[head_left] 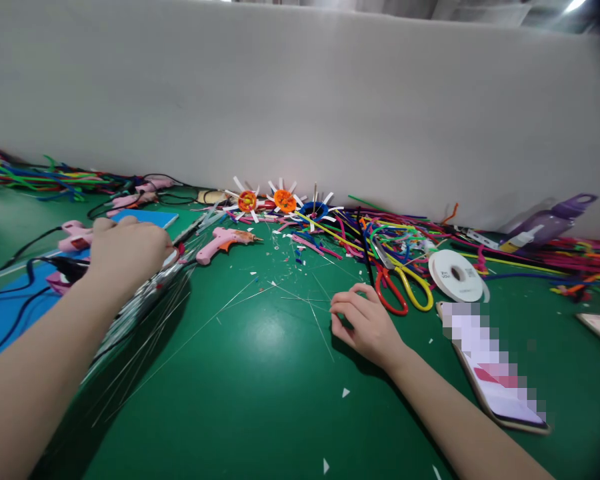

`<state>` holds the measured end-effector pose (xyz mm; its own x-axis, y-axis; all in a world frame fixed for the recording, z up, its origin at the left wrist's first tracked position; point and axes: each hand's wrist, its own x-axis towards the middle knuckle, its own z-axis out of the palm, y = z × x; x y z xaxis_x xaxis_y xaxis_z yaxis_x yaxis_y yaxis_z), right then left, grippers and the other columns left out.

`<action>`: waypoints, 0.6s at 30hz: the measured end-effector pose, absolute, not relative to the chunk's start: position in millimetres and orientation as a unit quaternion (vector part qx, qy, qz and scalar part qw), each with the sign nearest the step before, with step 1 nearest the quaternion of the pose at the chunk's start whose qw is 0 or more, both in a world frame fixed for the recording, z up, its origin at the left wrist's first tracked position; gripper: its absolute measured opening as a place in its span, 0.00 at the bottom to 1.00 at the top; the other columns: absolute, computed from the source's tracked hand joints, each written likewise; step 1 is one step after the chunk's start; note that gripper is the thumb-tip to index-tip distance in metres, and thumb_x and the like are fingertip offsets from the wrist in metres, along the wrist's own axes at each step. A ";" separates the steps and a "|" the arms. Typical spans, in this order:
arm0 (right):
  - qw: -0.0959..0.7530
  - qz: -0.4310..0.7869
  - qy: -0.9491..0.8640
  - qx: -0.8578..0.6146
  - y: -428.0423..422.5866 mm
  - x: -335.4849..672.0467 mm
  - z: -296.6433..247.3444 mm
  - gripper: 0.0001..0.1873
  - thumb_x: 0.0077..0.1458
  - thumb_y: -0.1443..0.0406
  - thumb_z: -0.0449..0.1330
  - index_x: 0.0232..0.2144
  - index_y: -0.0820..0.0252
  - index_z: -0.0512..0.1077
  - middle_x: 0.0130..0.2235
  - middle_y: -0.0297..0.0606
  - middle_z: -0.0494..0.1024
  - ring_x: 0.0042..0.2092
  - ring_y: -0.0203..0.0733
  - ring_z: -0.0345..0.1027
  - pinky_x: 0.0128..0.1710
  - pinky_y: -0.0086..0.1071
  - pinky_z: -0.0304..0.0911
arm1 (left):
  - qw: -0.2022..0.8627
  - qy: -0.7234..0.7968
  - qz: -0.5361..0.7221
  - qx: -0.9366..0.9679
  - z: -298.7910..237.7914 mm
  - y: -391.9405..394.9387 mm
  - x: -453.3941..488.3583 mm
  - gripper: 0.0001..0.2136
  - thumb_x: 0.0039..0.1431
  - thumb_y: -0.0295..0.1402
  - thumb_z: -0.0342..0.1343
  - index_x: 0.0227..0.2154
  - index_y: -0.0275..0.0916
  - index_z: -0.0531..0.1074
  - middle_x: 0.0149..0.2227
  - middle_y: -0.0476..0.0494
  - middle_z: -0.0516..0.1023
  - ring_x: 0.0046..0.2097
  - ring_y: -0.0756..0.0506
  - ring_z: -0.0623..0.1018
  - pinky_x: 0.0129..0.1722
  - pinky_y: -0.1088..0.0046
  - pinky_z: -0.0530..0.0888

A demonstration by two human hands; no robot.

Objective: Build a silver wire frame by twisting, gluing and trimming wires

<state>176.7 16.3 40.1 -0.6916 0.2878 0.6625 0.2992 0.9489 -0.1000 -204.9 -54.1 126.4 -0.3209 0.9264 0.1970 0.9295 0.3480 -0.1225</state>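
While the left hand (130, 248) curls over the bundle of thin, pale strands (150, 293) at nine o'clock on the green table (260, 400), its fingers are mostly turned from me, so I cannot tell whether they grip any. Toward three o'clock, the right hand (366, 325) rests with bent fingers, thumb tucked near the index; a few loose strands (310, 301) cross just beside its fingertips, and I can't make out whether one is pinched there. A pink glue gun (220, 245) lies at ten o'clock, near the bundle. From the right hand, red-and-yellow scissors (391, 291) sit at one o'clock, a white spool (457, 275) at two, a phone (495, 373) at four. Farther out, three flower-like pieces (285, 201) stand around twelve, before a pale partition (300, 100).
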 end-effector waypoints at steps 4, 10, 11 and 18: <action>0.367 -0.010 -0.917 -0.155 16.2 176.6 40.6 0.08 0.53 0.73 0.55 0.35 0.59 0.67 0.35 0.37 0.77 0.38 0.36 0.70 0.47 0.39 0.61 | 0.201 -0.791 0.160 -0.555 103.8 -41.4 -221.1 0.17 0.57 0.36 0.42 0.26 0.32 0.74 0.30 0.41 0.76 0.43 0.39 0.69 0.44 0.60 0.58; 0.369 -0.004 -0.917 -0.154 16.5 176.6 40.0 0.08 0.52 0.74 0.56 0.34 0.59 0.67 0.35 0.37 0.77 0.39 0.37 0.71 0.47 0.40 0.61 | 0.183 -0.805 0.179 -0.535 82.2 -36.1 -228.8 0.12 0.50 0.32 0.48 0.23 0.34 0.76 0.29 0.33 0.78 0.40 0.34 0.72 0.45 0.54 0.56; 0.368 -0.004 -0.917 -0.154 16.6 176.7 39.8 0.07 0.52 0.74 0.56 0.34 0.59 0.67 0.35 0.37 0.77 0.38 0.37 0.71 0.47 0.40 0.61 | 0.180 -0.806 0.177 -0.535 81.2 -36.5 -229.1 0.12 0.50 0.31 0.48 0.24 0.34 0.76 0.29 0.33 0.78 0.39 0.34 0.72 0.44 0.54 0.56; 0.372 -0.009 -0.915 -0.157 16.6 176.4 40.6 0.08 0.52 0.74 0.57 0.35 0.59 0.66 0.35 0.37 0.77 0.37 0.36 0.71 0.47 0.40 0.61 | 0.170 -0.818 0.160 -0.526 81.7 -44.4 -232.1 0.15 0.53 0.37 0.47 0.23 0.34 0.75 0.30 0.32 0.78 0.40 0.34 0.71 0.42 0.57 0.56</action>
